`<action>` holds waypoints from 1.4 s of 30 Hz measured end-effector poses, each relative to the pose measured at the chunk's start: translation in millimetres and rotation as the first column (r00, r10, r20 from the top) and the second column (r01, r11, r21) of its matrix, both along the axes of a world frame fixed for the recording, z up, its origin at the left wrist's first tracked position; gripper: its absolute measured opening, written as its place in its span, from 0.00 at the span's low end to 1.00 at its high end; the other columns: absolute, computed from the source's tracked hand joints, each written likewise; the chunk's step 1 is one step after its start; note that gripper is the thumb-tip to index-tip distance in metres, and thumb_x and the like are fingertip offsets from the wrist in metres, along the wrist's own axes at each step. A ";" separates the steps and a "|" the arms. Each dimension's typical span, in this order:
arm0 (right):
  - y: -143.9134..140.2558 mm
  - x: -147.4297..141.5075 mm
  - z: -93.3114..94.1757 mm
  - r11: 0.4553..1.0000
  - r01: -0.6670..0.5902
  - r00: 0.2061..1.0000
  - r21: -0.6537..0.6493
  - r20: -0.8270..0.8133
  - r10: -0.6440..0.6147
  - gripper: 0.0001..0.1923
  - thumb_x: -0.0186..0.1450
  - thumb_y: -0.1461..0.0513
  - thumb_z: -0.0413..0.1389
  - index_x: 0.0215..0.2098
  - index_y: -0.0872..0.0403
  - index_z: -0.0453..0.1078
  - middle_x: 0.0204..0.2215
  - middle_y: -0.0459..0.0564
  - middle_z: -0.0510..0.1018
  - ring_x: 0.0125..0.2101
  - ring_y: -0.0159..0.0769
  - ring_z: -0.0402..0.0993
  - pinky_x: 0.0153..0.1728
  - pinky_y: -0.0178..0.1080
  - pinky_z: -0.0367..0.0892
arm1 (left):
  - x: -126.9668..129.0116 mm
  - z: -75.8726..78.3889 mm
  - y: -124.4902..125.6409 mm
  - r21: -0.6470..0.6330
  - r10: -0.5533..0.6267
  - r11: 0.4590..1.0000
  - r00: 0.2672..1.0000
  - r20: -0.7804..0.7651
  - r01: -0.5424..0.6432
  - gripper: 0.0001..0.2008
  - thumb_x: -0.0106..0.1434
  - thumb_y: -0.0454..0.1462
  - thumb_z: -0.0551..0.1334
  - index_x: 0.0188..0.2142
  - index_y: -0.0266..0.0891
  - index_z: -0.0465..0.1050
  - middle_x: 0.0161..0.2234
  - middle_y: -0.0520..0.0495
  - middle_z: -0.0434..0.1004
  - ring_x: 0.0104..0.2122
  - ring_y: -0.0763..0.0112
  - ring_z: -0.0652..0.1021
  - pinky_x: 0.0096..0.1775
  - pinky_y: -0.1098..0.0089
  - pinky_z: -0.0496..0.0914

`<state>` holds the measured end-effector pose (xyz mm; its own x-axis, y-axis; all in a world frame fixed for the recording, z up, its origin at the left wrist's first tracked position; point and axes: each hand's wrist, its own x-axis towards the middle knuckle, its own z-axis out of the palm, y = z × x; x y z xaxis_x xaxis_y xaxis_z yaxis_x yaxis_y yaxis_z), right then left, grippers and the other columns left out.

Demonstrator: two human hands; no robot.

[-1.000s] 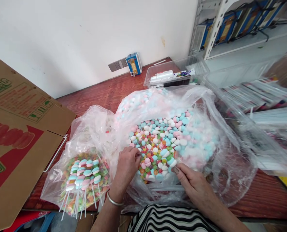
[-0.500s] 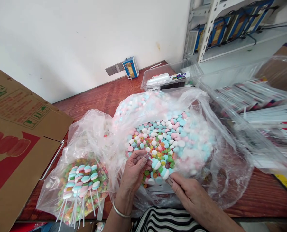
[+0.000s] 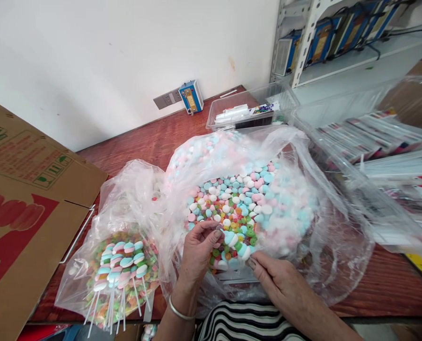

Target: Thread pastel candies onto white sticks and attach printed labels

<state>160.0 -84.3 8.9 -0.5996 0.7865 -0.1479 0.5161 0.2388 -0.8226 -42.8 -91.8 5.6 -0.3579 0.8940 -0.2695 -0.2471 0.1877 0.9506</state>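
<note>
My right hand pinches the lower end of a candy skewer, threaded with blue-and-white marshmallows and a green gummy. At its upper end, the fingers of my left hand are closed in a pinch; what lies between the fingertips is too small to make out. Beneath both hands is a large open plastic bag of pink, blue and white marshmallows, with colourful gummy rings among them. Several finished-looking candy skewers with white sticks lie to the left, on a bag of gummies.
A cardboard box stands at the left. Clear plastic bins hold wrapped items behind and packets at the right. Against the wall sits a small blue device; a white metal shelf carries more such devices.
The skewer has shifted slightly right and is held at a similar slant. Both hands stay in nearly the same place, and the view has moved a little.
</note>
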 end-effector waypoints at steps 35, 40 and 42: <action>-0.3 8.3 -5.8 0.990 -0.043 0.997 0.132 0.073 0.034 0.15 0.72 0.61 0.42 0.32 0.52 0.66 0.24 0.46 0.76 0.25 0.37 0.74 0.27 0.35 0.58 | -6.9 -0.2 0.9 -0.002 -0.149 0.989 0.979 -0.136 0.150 0.10 0.55 0.37 0.69 0.38 0.41 0.82 0.36 0.48 0.77 0.30 0.73 0.76 0.32 0.72 0.73; -0.6 3.9 -2.7 0.993 0.017 0.997 0.119 0.075 -0.026 0.16 0.72 0.61 0.42 0.28 0.52 0.64 0.22 0.46 0.74 0.24 0.36 0.72 0.26 0.36 0.58 | -3.8 2.3 3.4 0.064 -0.196 0.974 0.947 -0.255 0.218 0.07 0.57 0.38 0.69 0.36 0.41 0.83 0.40 0.44 0.76 0.41 0.65 0.76 0.38 0.70 0.73; -1.4 2.0 -1.8 0.995 0.051 0.998 0.090 0.042 -0.055 0.16 0.71 0.62 0.42 0.27 0.51 0.63 0.22 0.45 0.74 0.24 0.35 0.71 0.27 0.35 0.58 | 2.7 2.7 5.2 0.077 -0.161 0.981 0.967 -0.197 0.179 0.06 0.56 0.39 0.69 0.34 0.41 0.83 0.40 0.45 0.76 0.41 0.66 0.75 0.40 0.70 0.72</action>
